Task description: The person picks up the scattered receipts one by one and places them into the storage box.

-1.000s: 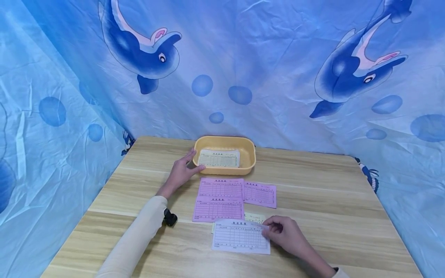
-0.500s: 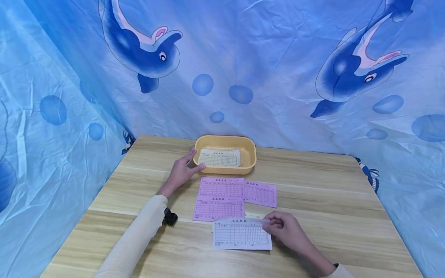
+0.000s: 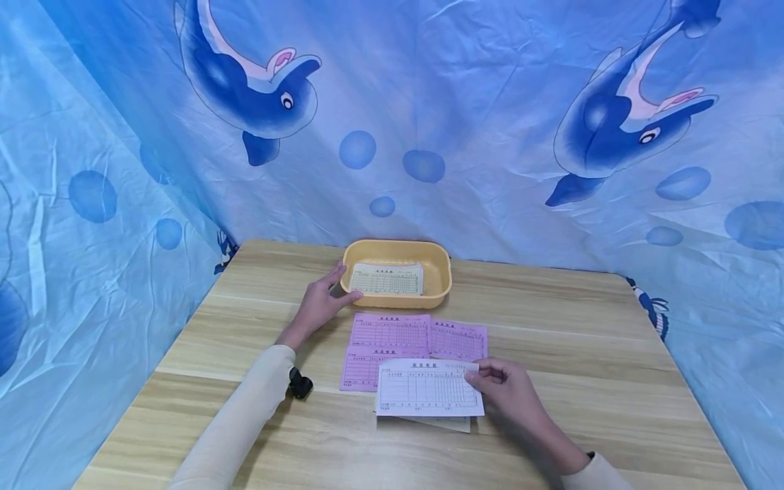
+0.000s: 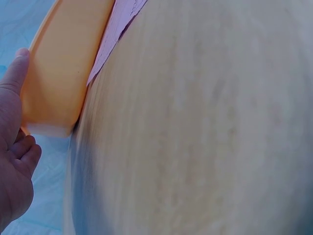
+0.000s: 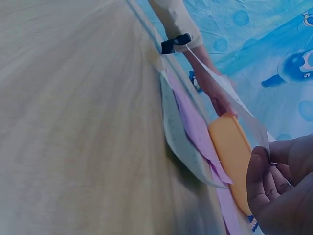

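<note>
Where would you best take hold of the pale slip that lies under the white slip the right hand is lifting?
Probably its near right corner, coming from the right. The pale slip lies flat on the table, and only that edge shows past the white slip pinched by the right hand. The pink slips crowd the far side.

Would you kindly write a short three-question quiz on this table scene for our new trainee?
1. True or false: the right hand pinches the white form by its right edge.
2. What does the left hand touch?
A. the yellow tray
B. a pink form
C. the wooden table
3. Fill in: inside the tray lies a pale ___ form.

Key: 1 true; 2 A; 3 yellow.
</note>
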### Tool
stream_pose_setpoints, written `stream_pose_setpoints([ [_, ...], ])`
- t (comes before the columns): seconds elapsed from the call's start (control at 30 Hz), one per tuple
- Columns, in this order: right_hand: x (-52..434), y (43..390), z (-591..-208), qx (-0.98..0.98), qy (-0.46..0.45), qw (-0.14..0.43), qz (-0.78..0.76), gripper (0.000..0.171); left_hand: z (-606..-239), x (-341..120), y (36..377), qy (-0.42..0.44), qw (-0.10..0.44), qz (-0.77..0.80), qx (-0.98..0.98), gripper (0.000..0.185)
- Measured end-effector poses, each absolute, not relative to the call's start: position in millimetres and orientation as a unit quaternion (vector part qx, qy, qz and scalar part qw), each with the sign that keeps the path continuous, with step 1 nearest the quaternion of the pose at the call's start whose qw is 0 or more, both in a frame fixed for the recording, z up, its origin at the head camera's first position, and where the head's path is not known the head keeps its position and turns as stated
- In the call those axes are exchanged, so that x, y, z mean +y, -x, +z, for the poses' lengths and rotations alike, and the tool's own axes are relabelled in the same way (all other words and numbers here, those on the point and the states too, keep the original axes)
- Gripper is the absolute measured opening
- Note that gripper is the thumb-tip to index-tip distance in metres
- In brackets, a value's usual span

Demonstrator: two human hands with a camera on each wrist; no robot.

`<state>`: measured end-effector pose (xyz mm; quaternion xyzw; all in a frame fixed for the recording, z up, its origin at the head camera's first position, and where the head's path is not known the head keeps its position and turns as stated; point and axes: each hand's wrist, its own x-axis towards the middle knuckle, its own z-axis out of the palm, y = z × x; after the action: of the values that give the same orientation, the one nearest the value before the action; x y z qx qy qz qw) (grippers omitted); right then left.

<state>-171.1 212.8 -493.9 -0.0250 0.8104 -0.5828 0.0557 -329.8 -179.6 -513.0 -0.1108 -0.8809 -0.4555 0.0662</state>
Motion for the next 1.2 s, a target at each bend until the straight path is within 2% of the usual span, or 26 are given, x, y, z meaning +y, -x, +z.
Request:
stream_pose_setpoints([
  [0.23, 209.5, 180.7, -484.5, 0.823, 0.012, 0.032, -0.568, 0.022, -515.7, -179.3, 329.8, 0.111, 0.069, -0.454, -0.881, 0.099],
  [0.47, 203.7, 195.7, -472.0, 0.84, 0.02, 0.015, -0.542, 0.017, -514.7, -179.7, 328.3, 0.109, 0.067, -0.457, -0.88, 0.101],
  [0.87, 193.3, 228.6, -439.8, 0.829, 0.047, -0.025, -0.556, 0.027, -515.4, -180.5, 329.5, 0.108, 0.066, -0.452, -0.883, 0.102],
  [1.2, 183.4, 253.9, -415.7, 0.822, 0.03, -0.025, -0.568, 0.036, -514.2, -180.5, 330.2, 0.109, 0.063, -0.461, -0.879, 0.103],
])
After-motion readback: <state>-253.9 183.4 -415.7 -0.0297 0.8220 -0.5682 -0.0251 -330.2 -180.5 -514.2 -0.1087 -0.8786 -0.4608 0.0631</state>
